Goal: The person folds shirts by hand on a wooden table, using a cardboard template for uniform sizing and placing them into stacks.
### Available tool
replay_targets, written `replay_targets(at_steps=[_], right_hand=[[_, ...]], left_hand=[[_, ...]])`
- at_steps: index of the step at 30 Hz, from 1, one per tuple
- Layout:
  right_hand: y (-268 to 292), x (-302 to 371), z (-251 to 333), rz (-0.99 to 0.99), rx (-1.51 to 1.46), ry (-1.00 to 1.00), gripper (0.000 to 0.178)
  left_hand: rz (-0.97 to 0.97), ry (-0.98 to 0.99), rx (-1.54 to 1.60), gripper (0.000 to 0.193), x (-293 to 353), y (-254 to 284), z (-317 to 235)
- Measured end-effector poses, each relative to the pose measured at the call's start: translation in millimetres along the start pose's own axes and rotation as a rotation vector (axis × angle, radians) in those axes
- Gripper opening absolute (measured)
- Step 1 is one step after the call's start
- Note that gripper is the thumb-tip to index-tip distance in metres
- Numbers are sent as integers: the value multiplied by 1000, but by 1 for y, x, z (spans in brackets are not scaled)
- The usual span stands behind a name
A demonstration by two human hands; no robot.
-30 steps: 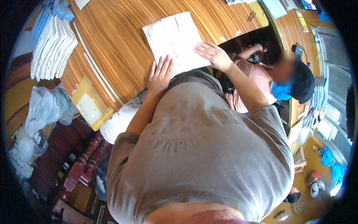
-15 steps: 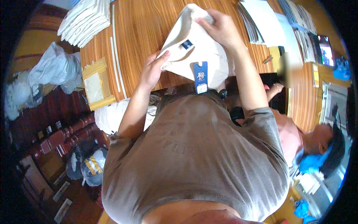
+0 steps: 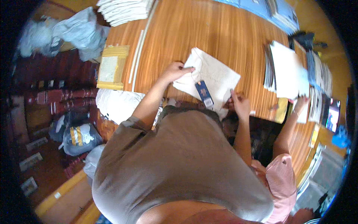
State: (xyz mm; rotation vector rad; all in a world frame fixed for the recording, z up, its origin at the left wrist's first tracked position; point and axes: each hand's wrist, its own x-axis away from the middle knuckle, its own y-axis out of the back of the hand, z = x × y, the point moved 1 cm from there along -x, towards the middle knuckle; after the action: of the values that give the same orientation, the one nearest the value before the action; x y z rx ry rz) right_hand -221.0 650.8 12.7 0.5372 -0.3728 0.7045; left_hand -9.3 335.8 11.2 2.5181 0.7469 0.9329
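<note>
A cream-white folded garment [image 3: 214,72] lies on the wooden table near its front edge, and its near right part droops over that edge. On top of it rests a navy hang tag [image 3: 203,93] on a thin string. My left hand [image 3: 178,71] grips the garment's left edge, thumb on top and fingers curled. At the near right corner, my right hand [image 3: 240,104] pinches the cloth between thumb and fingers. The underside of the garment is hidden.
White folded cloths [image 3: 125,11] are stacked at the far left, beside thin pale strips [image 3: 138,59] along the table [image 3: 175,33]. Blue packages [image 3: 257,9] lie at the back. On the right, a co-worker's hand [image 3: 301,104] touches white sheets [image 3: 285,67].
The garment, held up and opened out before, now lies flat and folded on the table. Both hands have shifted to its edges. The co-worker's arm reaches farther forward, and the view has turned.
</note>
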Motion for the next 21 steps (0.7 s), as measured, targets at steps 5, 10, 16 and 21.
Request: replay_targets(at_steps=[5, 10, 16, 21], right_hand=[[-31, -15, -12, 28, 27, 125, 39], [-54, -32, -15, 84, -34, 343, 41], [-151, -54, 58, 339, 209, 421, 43], [-300, -120, 133, 535, 234, 452, 38]], left_hand=[[-219, -140, 65, 41, -24, -12, 17], [-365, -80, 79, 33, 2, -7, 20], [-567, 51, 74, 38, 36, 70, 119], [-750, 230, -88, 49, 27, 199, 157]])
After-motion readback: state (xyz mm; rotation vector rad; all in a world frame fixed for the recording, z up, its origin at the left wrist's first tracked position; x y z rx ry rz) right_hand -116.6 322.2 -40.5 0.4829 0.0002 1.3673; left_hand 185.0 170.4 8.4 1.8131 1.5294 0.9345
